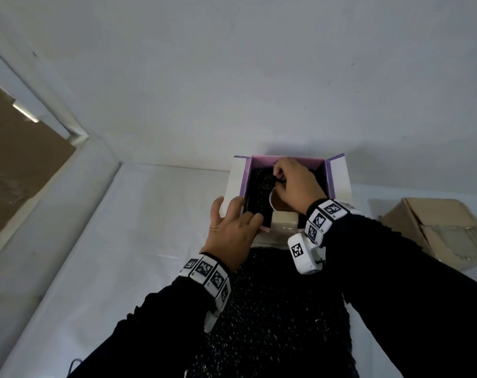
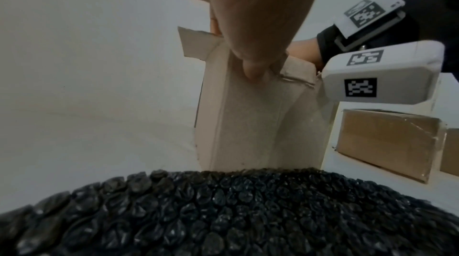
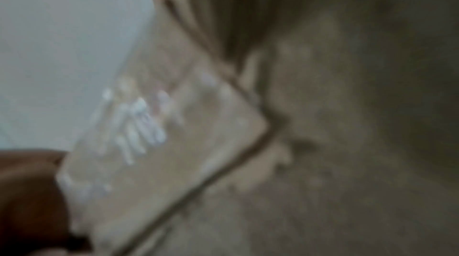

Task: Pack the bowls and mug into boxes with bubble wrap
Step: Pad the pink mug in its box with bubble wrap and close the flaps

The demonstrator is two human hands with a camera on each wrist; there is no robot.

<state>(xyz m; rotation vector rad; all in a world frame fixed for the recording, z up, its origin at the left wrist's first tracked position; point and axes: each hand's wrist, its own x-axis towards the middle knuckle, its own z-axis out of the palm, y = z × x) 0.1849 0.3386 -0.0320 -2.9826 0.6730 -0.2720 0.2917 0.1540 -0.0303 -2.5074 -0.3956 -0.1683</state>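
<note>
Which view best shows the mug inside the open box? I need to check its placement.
The head view: the mug sits in the open box under the right hand. The left wrist view shows only the box's outside; the right wrist view is too blurred.

Left hand (image 1: 231,230) spread flat, fingers (image 1: 252,218) straight; right hand (image 1: 295,184) reaching forward, fingers curled.

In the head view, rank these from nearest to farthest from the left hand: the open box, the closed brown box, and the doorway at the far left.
Measured from the left hand:
1. Open box: touching, the fingers rest on its near left corner.
2. Closed brown box: off to the right, on the white surface past the right arm.
3. Doorway: farthest, at the left edge.
</note>
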